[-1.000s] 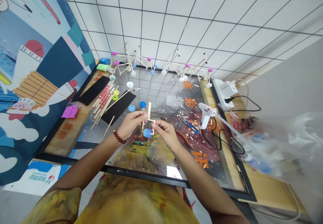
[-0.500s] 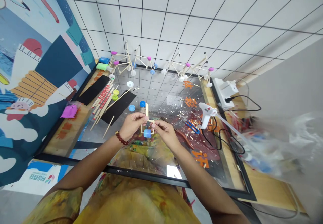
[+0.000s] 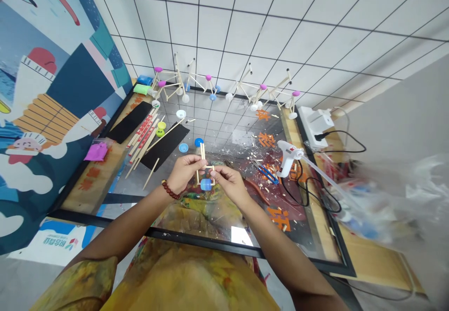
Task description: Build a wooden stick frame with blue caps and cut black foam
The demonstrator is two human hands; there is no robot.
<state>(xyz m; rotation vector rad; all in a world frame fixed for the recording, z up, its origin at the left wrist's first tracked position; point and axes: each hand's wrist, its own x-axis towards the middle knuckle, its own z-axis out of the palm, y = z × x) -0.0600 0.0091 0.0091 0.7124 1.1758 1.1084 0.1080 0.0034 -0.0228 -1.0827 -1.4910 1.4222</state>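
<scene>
- Stick frame (image 3: 205, 168), a small wooden thing with a blue cap (image 3: 206, 184) at its bottom, is held above the glass table (image 3: 217, 128).
- Left hand (image 3: 185, 171) pinches its left side.
- Right hand (image 3: 228, 184) pinches its right side.
- Glue gun (image 3: 288, 157) stands well to the right, beside scissors (image 3: 264, 172).

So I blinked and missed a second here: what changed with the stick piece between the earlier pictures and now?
The stick frame has been turned: its long sticks, splayed and tilted before, now stand together, near upright. Left hand and right hand still pinch it, blue cap below. The glue gun stayed put.
</scene>
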